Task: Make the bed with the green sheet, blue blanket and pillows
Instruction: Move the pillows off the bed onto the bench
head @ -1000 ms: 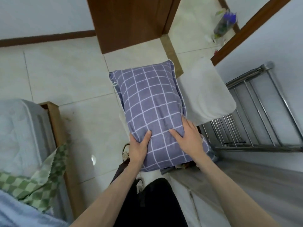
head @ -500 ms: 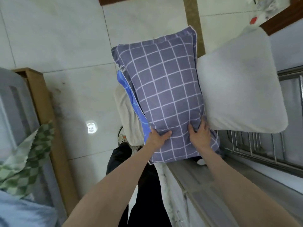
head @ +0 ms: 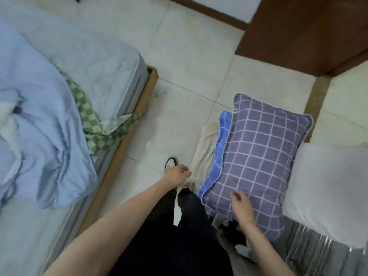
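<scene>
A purple grid pillow (head: 262, 148) lies on top of a blue pillow (head: 222, 140) and a cream pillow (head: 205, 150) at the right. Beside that stack sits a plain white pillow (head: 326, 188). My right hand (head: 242, 206) hovers over the purple pillow's near end with loosely curled fingers, gripping nothing. My left hand (head: 176, 175) hangs loosely curled by the cream pillow's corner, and I see nothing in it. On the left, the blue blanket (head: 35, 116) lies crumpled on the bare mattress (head: 103, 62), with the green checked sheet (head: 93, 124) bunched at the bed's edge.
The wooden bed frame (head: 123, 140) runs along the tiled floor (head: 189, 76) between bed and pillows. A brown door (head: 298, 32) stands at the back right. A metal rack (head: 318, 253) lies under the pillows at the lower right. My dark trousers and a shoe (head: 170, 162) are below.
Both hands have let go of the purple pillow, which now rests on the stack. The view has swung left, bringing the bed with the blanket and sheet into sight.
</scene>
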Demonstrator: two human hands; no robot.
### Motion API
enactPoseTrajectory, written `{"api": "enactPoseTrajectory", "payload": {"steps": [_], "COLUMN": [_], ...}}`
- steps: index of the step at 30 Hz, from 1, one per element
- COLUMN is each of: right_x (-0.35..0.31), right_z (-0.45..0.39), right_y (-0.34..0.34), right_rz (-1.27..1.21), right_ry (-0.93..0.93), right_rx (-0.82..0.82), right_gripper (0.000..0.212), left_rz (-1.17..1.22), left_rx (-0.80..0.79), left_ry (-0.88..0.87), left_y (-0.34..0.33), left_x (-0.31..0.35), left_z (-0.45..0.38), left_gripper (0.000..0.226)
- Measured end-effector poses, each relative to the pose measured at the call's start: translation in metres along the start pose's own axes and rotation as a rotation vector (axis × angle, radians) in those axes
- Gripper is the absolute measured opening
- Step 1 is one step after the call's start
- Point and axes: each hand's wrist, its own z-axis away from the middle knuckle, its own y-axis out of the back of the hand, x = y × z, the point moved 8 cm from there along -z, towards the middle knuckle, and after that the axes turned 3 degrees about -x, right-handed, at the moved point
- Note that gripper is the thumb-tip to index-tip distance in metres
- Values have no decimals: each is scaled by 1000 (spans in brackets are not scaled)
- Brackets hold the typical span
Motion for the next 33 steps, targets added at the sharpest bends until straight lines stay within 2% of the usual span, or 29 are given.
{"api": "enactPoseTrajectory", "payload": {"steps": [3,4,6,8,10,11,13,14,16,19,22,27,33], "right_x": [-25,-34,-72,-98,-147,-164,-234,-251,-298,-350,-390,-428,-462], "right_z": [19,29,44,45,60,68,99,107,126,147,155,158,111], "right_y": [-75,-93,-140,-151,-193,-201,-286,-294,-355,-446,-513,-546,-550], "right_rz": [386,532,814,951,1051,1040,1069,1062,1025,1005,1029,1080,1131], "right_ry": [29,54,153,156,281,313,451,472,538,550,564,489,325], "right_rx": [-370,-436,-483,-474,-496,-483,-515,-509,-540,-560,-555,-533,-418], "right_gripper": [23,23,30,32,35,36,28,22,25,31,33,30,20], "left_rz": [216,317,611,751,941,997,1204,1223,1288,1219,1162,1126,984], "left_rx": [162,228,378,448,549,561,575,540,438,351,315,391,553], "left_ry": [102,143,246,306,410,446,573,599,659,664,628,481,360], "left_y": [56,72,91,92,80,66,36,19,-8,10,78,239,434], "left_x": [-81,-114,-210,-253,-315,-333,-413,-420,-460,-514,-560,-604,-654], "left_z": [50,68,123,146,188,198,238,241,243,233,224,200,150], "left_gripper": [41,38,31,30,21,18,17,19,23,33,29,11,29]}}
